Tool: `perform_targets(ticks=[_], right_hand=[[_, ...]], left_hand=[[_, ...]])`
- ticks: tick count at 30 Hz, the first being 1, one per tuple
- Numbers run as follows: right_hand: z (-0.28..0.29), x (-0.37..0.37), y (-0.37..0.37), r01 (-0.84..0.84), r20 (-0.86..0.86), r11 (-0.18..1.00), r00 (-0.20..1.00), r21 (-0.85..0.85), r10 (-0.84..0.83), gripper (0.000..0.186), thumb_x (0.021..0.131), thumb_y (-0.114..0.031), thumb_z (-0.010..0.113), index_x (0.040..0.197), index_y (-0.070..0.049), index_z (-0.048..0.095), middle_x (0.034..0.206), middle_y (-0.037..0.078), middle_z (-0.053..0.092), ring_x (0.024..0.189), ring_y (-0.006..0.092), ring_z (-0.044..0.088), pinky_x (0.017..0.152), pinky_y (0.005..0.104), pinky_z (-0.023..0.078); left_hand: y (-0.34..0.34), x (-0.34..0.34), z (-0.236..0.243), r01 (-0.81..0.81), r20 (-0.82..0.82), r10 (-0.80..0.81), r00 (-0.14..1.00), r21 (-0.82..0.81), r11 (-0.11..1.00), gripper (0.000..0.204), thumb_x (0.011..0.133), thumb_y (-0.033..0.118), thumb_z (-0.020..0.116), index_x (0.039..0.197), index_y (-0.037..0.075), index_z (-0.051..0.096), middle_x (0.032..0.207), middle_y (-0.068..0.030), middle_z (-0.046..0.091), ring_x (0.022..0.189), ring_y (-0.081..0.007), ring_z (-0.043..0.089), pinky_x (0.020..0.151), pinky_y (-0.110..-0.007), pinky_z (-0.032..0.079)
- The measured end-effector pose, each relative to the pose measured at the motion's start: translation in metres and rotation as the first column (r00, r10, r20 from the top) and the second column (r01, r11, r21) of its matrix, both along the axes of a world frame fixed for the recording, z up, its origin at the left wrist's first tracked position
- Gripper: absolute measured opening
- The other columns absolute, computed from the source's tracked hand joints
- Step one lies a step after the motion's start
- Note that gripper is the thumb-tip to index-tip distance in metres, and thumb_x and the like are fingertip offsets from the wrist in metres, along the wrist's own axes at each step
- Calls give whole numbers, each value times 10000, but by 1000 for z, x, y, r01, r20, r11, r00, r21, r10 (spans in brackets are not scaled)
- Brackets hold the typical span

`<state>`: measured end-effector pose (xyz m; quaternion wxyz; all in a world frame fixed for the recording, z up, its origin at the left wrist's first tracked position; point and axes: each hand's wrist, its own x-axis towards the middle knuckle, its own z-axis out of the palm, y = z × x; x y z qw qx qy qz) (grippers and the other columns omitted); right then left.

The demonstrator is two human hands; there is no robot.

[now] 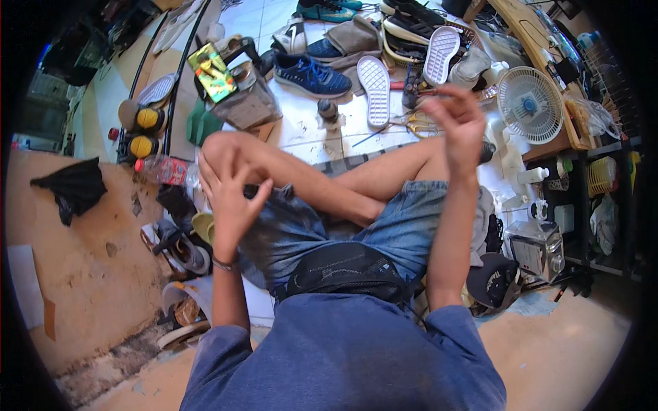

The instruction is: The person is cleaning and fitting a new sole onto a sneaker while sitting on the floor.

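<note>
My left hand [232, 195] is held over my left knee with its fingers spread, and nothing shows in it. A bracelet circles that wrist. My right hand [462, 127] is raised above my right knee. Its fingers are bent and blurred, so whether anything is between them is unclear. Beyond the right hand lie two white shoe soles, one upright on the tiles [374, 92] and one leaning on dark shoes [441, 55]. Orange-handled scissors [418, 127] are close to the right hand. A small dark bottle [327, 109] stands ahead of my crossed legs.
A blue sneaker [312, 75] and a colourful patterned box [211, 72] lie ahead. At right, a white fan [529, 105] stands by a wooden bench edge, with a metal can [534, 250] nearer. A plastic bottle [166, 170] and worn shoes [176, 248] lie left of me.
</note>
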<state>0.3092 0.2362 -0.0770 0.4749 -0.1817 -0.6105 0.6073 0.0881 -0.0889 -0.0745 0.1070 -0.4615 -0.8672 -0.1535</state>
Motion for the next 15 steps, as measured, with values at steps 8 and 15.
perform_targets(ticks=[8,15], right_hand=[[-23,-25,-59,-307,-256,734,949,-605,186,381,889,-10,705,1238,64,570,988,198,732,915,264,730,892,350,570],[-25,-29,-92,-295,-192,594,953,-749,233,318,926,-43,686,1216,55,602,1024,203,728,938,272,727,885,344,571]], left_hand=[[46,15,-54,-81,571,86,816,-34,996,193,947,225,631,971,64,734,1037,-111,725,1151,-280,616,1163,-597,100],[119,58,-30,-132,875,-335,349,400,907,160,960,37,603,1077,-47,674,1050,-115,703,997,-164,644,944,-293,467]])
